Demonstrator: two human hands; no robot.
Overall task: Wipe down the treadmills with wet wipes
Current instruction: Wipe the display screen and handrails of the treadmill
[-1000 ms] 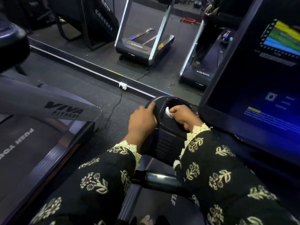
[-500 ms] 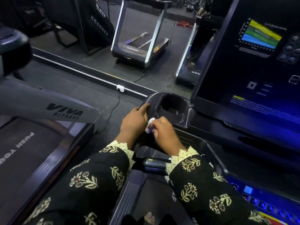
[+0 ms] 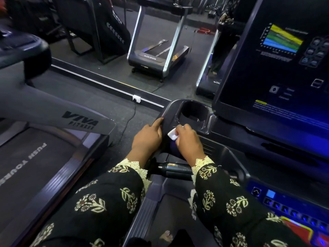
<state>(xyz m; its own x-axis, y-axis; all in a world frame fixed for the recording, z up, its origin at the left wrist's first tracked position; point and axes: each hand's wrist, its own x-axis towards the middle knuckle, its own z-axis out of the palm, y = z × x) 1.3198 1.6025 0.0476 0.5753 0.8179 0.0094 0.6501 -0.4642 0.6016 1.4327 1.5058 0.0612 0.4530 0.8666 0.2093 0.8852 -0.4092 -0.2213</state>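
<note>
- Right grip pinches a small folded white wet wipe in the fingertips and presses it on the front wall of the dark plastic cup holder, just below its round well.
- Left grip holds the left edge of the same cup holder; the thumb lies along the rim and the other fingers are hidden.
- Both arms wear black sleeves with cream flower print and lace cuffs.
- Just below the two grips, a glossy black handle bar points to the left.
- At the right, the large dark console screen shows a coloured graph and blue text.
- At the left, a grey treadmill arm carries the words VIVA FITNESS.
- Farther off, a white socket sits on the floor strip, and a grey-framed treadmill stands beyond it.
</note>
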